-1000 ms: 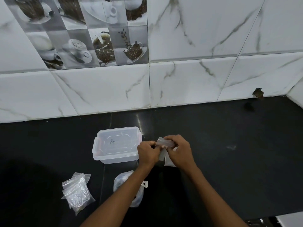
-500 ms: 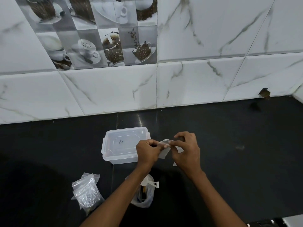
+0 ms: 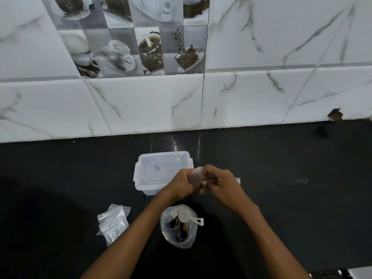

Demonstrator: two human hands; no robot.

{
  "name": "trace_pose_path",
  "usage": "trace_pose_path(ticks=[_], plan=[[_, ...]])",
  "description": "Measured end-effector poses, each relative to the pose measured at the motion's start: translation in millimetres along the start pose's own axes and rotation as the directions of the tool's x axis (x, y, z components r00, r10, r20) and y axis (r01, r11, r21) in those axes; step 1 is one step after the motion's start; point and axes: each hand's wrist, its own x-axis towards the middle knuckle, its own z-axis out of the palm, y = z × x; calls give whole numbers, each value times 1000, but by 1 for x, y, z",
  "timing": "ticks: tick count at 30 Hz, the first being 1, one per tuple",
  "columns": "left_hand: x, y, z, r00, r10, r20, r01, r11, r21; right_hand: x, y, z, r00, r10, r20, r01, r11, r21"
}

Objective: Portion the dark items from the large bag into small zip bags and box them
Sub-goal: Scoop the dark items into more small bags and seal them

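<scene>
both hands, left hand (image 3: 182, 183) and right hand (image 3: 222, 183), pinch one small zip bag (image 3: 196, 177) with curled fingers; the lidded box (image 3: 159, 170) looks empty, the large bag (image 3: 179, 226) still holds dark items: early.

Two hands, left (image 3: 181, 183) and right (image 3: 222, 183), are sharing one small zip bag (image 3: 196, 176). One lidded plastic box (image 3: 159, 170), one large bag (image 3: 179, 226) with one white scoop (image 3: 188, 216), and one pile of empty zip bags (image 3: 113, 222) are sitting on the table (image 3: 291, 188).
</scene>
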Motion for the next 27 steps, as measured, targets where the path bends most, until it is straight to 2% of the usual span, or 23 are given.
trace_pose_path(ticks=[5,8,10,11,13,16,18,20,23,27], plan=[[-16,2,-20,991,-35,126,30,999,40,-1,-19,6,997,6,83,-13,996,84],[-26,-1,-24,991,-32,129,38,998,-50,-5,-30,11,999,-21,-35,29,963,266],[-33,-9,-25,998,-47,42,51,994,-97,-12,-33,17,986,55,-158,7,929,369],[-37,-15,-25,997,-68,-25,64,990,-129,-17,-31,23,973,103,-204,-29,942,336],[-46,-27,-26,970,-137,-199,99,976,-193,-28,-21,36,961,158,-225,-129,982,138],[-65,-42,-23,836,-293,-464,179,945,-274,-47,-12,50,969,246,-24,-246,945,-217],[-76,-53,-16,738,-339,-584,265,941,-210,-56,-12,58,948,307,81,-263,903,-339],[-84,-62,-9,702,-353,-618,370,923,-107,-60,-12,65,934,339,114,-281,892,-353],[-91,-70,3,722,-386,-574,476,879,8,-63,-7,73,931,351,97,-305,898,-318],[-92,-76,12,687,-444,-575,539,843,-7,-64,-4,75,957,286,49,-260,920,-294]])
